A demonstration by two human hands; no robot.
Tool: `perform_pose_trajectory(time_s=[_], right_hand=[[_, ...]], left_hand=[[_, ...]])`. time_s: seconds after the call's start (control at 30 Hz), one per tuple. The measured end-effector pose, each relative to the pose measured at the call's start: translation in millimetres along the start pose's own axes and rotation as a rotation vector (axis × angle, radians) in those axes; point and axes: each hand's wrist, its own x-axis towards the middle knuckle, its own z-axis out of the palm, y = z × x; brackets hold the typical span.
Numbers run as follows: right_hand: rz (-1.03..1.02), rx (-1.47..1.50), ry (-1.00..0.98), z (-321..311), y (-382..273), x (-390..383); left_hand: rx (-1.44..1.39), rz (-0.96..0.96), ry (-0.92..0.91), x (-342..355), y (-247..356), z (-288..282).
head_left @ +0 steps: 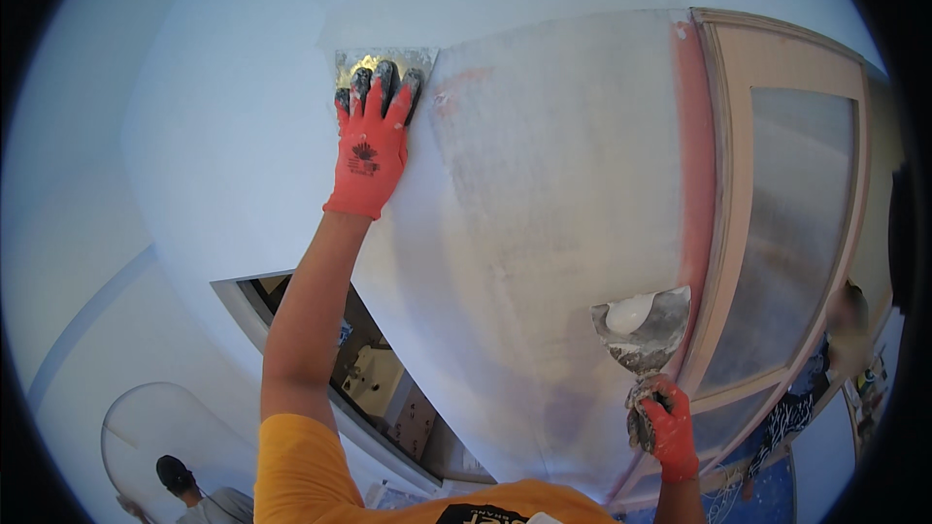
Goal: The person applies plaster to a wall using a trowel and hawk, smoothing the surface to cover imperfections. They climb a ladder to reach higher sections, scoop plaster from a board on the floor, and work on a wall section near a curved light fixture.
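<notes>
My left hand point(371, 150), in a red glove with dark, worn fingertips, reaches up to the wall. Its fingers press on a wide, thin metal spreader point(423, 58) laid against the surface; the thumb is not clearly visible. At lower right, my right hand point(672, 439), also red-gloved, is closed round the handle of a broad putty knife point(652, 347). The knife's blade points up and carries a lump of white filler point(631, 313). Left of the spreader the wall point(223, 136) looks smooth and white, while to its right a greyish, patchy area point(573, 175) spreads.
A wooden frame with translucent panels point(735, 204) borders the wall on the right, beside a reddish strip point(693, 126). An opening point(374, 374) lies below my left arm. One person in a dark cap point(175, 474) is at lower left, another person point(848, 330) at far right.
</notes>
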Motion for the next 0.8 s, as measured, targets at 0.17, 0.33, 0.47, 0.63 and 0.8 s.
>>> perform_pose_trajectory(time_s=[0.17,0.33,0.47,0.63,0.8], right_hand=[[0.014,0.03,-0.039,3.5,-9.7,-2.2],[0.03,0.039,-0.063,4.6,-14.6,-2.4],[0.032,0.035,-0.071,1.5,-12.4,-0.5],[0.073,0.043,-0.074,1.3,-17.0,1.7],[0.053,-0.003,-0.077,-3.8,-14.3,3.8]], left_hand=[[0.018,0.008,-0.042,-14.8,10.3,-6.6],[0.028,0.035,-0.108,-35.8,15.3,-9.5],[0.032,0.062,-0.21,-82.3,28.2,-0.9],[-0.048,0.075,-0.323,-154.6,65.1,0.3],[-0.274,0.061,-0.371,-265.8,118.2,-36.4]])
